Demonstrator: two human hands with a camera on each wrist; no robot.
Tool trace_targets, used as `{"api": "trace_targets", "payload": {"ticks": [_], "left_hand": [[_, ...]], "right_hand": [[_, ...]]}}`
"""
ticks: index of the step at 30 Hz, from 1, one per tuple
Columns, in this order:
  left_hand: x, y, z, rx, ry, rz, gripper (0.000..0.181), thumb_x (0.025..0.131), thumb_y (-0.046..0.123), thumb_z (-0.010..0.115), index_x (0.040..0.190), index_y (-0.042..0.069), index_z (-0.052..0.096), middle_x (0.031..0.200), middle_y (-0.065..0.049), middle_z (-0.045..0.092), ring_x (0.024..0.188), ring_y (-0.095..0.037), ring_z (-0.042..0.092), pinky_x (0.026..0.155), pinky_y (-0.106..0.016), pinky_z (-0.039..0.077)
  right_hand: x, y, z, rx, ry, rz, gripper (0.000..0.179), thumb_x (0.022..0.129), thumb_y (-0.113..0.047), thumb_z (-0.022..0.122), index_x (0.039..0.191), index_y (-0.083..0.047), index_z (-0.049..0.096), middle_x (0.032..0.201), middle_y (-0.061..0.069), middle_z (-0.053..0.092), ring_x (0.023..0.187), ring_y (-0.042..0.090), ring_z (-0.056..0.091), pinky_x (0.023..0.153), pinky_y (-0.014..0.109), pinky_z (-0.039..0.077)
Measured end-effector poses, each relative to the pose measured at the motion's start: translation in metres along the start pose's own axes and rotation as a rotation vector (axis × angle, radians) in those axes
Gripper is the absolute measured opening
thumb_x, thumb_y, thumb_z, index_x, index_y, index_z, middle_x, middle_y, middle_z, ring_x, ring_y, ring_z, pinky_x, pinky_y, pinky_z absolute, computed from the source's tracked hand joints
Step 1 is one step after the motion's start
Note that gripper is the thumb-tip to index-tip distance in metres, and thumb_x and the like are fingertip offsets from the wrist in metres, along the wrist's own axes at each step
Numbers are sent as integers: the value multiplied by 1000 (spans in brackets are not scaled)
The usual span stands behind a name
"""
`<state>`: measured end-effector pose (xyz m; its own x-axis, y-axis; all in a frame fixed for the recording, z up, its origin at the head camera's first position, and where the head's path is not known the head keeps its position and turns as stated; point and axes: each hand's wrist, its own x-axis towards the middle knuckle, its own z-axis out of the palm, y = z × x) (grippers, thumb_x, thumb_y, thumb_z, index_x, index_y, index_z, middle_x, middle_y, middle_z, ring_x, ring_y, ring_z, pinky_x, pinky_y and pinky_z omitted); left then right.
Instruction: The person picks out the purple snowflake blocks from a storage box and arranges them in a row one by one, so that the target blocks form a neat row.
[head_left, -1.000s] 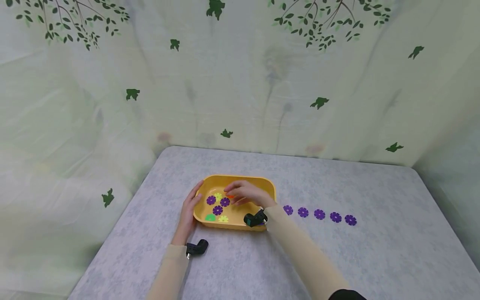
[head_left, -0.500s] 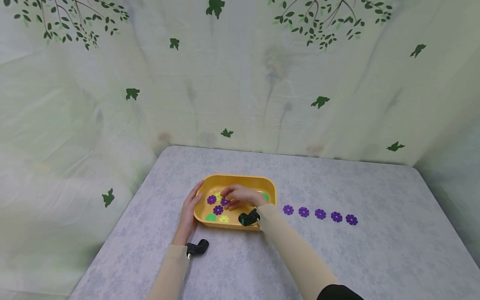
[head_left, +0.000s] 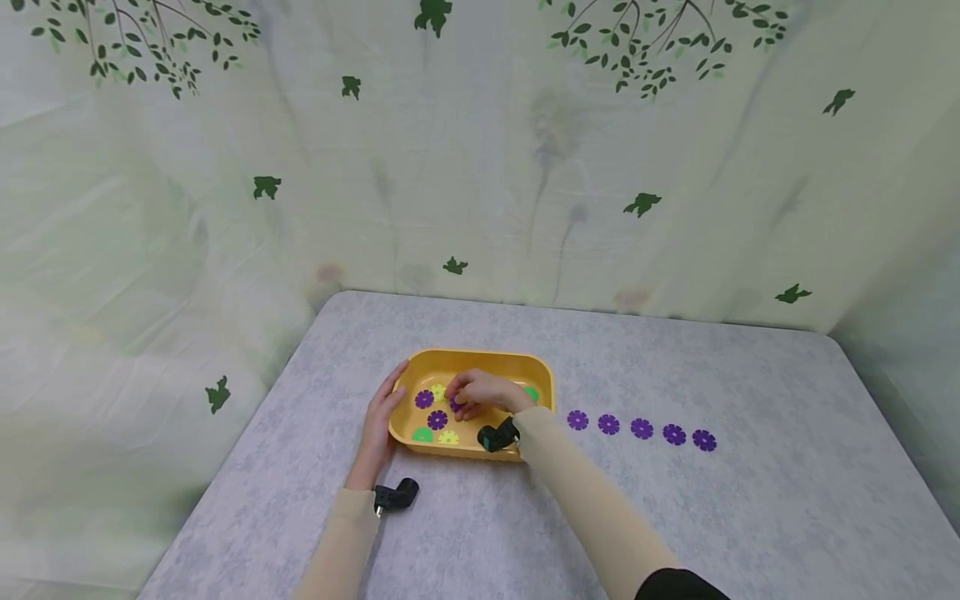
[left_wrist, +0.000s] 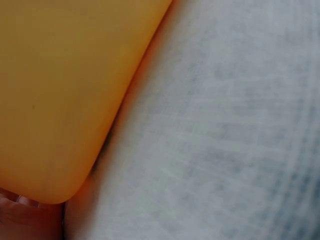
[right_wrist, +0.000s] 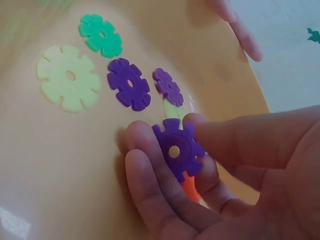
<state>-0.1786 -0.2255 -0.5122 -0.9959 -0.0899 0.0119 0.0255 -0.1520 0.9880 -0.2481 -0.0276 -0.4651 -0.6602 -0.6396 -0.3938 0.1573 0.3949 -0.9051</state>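
My left hand grips the left end of a shallow yellow tray, its thumb by the rim and its fingers along the outer side. In the left wrist view the tray's wall fills the upper left, with a bit of the hand below it. Over the middle of the tray, my right hand pinches a purple notched plastic disc between thumb and fingers. Beside it lie purple discs, a pale yellow disc and a green disc. An orange piece is partly hidden behind the pinched disc.
Right of the tray, several purple discs lie flat in a spaced row on the grey table. A leaf-printed cloth hangs behind the table's far edge. Another green disc lies at the tray's right end.
My right hand has moved a little left within the tray, uncovering a green disc at the right end, and its fingers have closed on a purple disc. The left hand has stayed put.
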Motion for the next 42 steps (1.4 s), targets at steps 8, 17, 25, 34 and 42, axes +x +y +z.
{"api": "trace_targets", "payload": {"ticks": [8,17,25,34,42], "left_hand": [[0,0,1,-15,-9,18,44,102,17,43,146,13,41,152,1,33,139,-14,25,113,-30,21],[0,0,2,-7,8,13,44,102,18,43,146,14,42,151,1,34,139,-14,26,113,-30,22],[-1,1,3,-1,6,8,43,103,18,42,146,16,42,151,4,35,139,-11,26,113,-28,23],[-2,2,3,-3,5,-3,44,103,19,42,146,18,41,151,5,35,138,-10,27,112,-27,24],[-2,2,3,-7,4,-11,44,103,21,43,147,19,41,151,6,34,138,-10,27,112,-28,25]], "right_hand": [[-1,6,-8,-57,-18,-66,10,93,0,51,94,1,61,80,11,62,63,16,61,65,29,57],[-22,3,-22,-56,50,-132,17,93,0,53,107,5,60,79,10,61,56,14,55,57,25,52],[-51,6,-47,-15,100,-186,17,96,-7,53,108,3,59,83,9,61,61,16,55,67,40,55],[-93,21,-83,30,204,-195,19,98,-9,51,111,3,57,87,12,61,69,29,58,70,38,56],[-135,46,-114,35,270,-167,20,99,-10,49,114,3,54,87,13,59,68,21,57,75,44,56]]}}
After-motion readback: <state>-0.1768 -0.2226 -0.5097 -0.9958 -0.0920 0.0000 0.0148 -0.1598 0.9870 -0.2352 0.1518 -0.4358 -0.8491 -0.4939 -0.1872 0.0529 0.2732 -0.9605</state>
